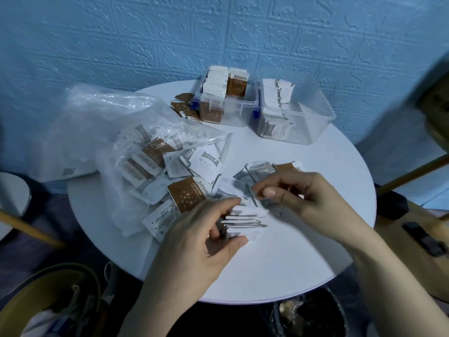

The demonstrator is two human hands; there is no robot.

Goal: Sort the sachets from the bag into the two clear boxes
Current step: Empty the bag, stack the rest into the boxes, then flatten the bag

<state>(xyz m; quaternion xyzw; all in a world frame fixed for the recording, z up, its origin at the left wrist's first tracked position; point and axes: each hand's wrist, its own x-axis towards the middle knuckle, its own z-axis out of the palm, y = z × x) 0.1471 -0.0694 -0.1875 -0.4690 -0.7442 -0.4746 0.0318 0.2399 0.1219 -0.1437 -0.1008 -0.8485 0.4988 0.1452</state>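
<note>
Both hands work low over the round white bench [303,251]: left hand [206,237] grips a fanned stack of white sachets [245,220], right hand [298,193] pinches a sachet [257,175] just above. Loose sachets spill from the clear bag [116,132] leftward. Two clear boxes [298,117] stand at the far edge, partly filled; bare bench lies rightward.

My left hand [204,237] gripped a fanned stack of white sachets [245,221] over the tabletop [303,251]. My right hand [301,193] pinched another sachet [252,193] just above it. Both clear boxes [295,113] stood by the wall.
</note>
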